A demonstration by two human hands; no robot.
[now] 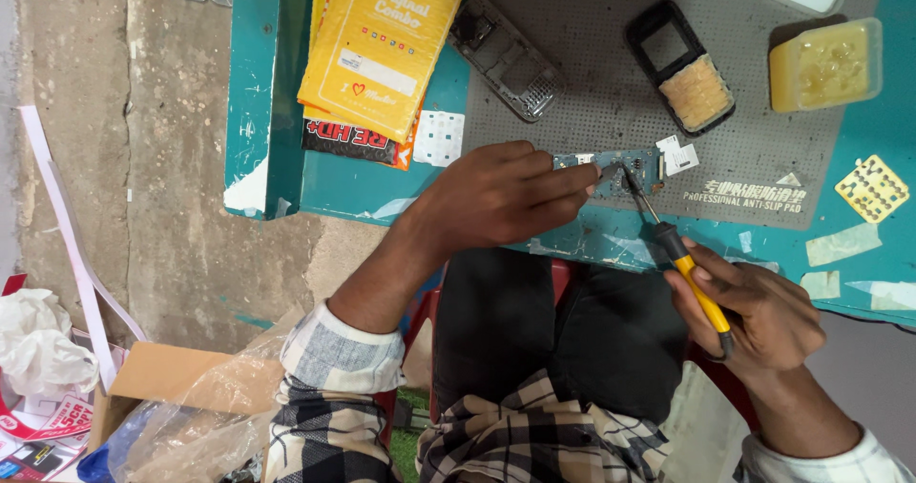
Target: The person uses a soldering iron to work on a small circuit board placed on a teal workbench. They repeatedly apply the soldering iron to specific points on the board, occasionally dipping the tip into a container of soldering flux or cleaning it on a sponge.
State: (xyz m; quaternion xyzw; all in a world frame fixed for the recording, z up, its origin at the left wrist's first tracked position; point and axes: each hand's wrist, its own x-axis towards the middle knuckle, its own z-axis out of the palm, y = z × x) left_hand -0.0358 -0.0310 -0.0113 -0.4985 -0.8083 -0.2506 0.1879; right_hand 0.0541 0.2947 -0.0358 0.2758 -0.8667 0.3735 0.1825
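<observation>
A person seated at a teal workbench [286,173] bends over a small blue circuit board [611,170] that lies at the near edge of a grey perforated mat [611,92]. The left hand [496,197] reaches across and rests on the board's left end, fingers extended and pressed together, apparently pinning it flat so that it does not slide. The right hand [754,311] has its fingers closed around the yellow handle of a soldering iron [673,244], gripped low like a pen, so that the dark tip slants up and touches the board near its middle. Farther back on the mat lie an opened grey phone frame [506,58] and a black phone shell [682,63] with a yellowish pad in it, set out of the way of the work. A yellow plastic tub [825,63] stands at the mat's right side, within reach of the iron hand. Yellow packets [382,34] are stacked on the bench to the left. A cardboard box [172,373] and crumpled paper [38,340] sit on the concrete floor.
</observation>
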